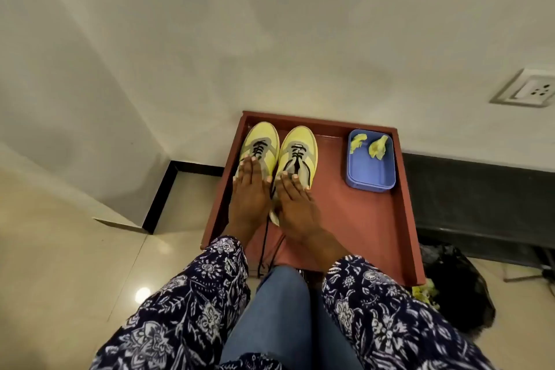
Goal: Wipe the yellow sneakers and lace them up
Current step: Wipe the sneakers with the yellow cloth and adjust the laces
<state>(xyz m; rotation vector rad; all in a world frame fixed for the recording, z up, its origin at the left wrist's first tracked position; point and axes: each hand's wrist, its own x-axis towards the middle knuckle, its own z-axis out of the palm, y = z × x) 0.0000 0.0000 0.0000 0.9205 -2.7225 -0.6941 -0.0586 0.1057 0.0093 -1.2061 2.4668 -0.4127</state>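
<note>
Two yellow sneakers with grey panels and black laces stand side by side, toes pointing away, in the far left part of a reddish-brown tray (375, 219). My left hand (249, 189) rests flat with straight fingers on the heel half of the left sneaker (259, 137). Over the rear of the right sneaker (300, 141) lies my right hand (295, 204), its fingers also straight. Loose black lace ends (265, 246) trail from under my hands toward me across the tray. The heels of both shoes are hidden by my hands.
A blue plastic tub (370, 173) holding two crumpled yellow cloth pieces (378, 147) sits at the tray's far right. A wall rises just behind the tray, with a socket (528, 90) at right. A black bag (453, 285) lies on the floor beside the tray's near right corner.
</note>
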